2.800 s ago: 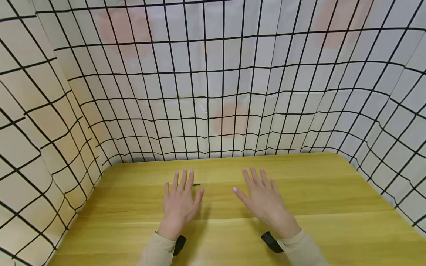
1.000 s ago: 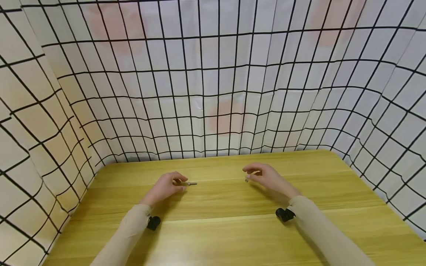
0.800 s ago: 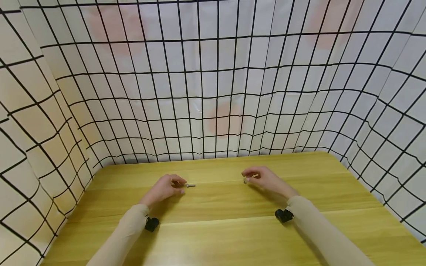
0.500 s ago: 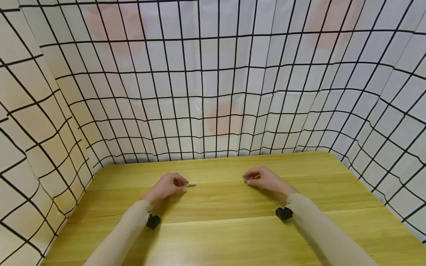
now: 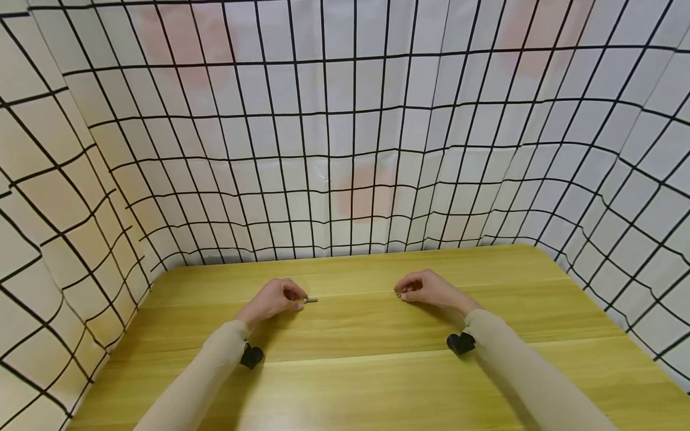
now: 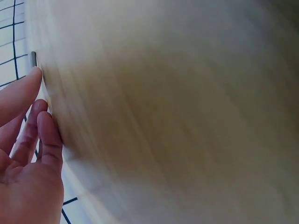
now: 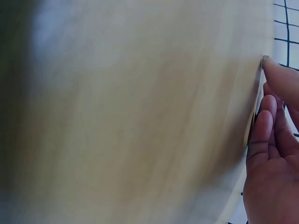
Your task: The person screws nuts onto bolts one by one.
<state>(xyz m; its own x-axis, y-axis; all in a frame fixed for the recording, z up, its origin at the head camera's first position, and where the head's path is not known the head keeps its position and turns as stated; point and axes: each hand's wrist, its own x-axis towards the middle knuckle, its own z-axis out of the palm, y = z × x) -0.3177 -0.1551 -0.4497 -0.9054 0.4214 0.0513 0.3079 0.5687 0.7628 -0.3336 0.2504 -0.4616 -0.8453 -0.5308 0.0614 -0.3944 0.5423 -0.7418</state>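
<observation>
A small metal bolt lies on the wooden table, its shank pointing right. My left hand has its thumb and curled fingertips at the head end, pinching it. In the left wrist view the shank of the bolt sticks out past the thumb of my left hand. To the right, my right hand pinches a small metal nut between thumb and fingertips at the table surface. In the right wrist view only a bit of the nut shows by the thumb of my right hand.
The yellow wooden table spreads under both hands. A white curtain with a black grid stands along its back and sides. Each wrist carries a black camera, one on the left wrist and one on the right.
Both hands were spread flat over the table, then moved apart and curled beside the bolt and the nut. In the last half second the fingertips have closed in on them.
</observation>
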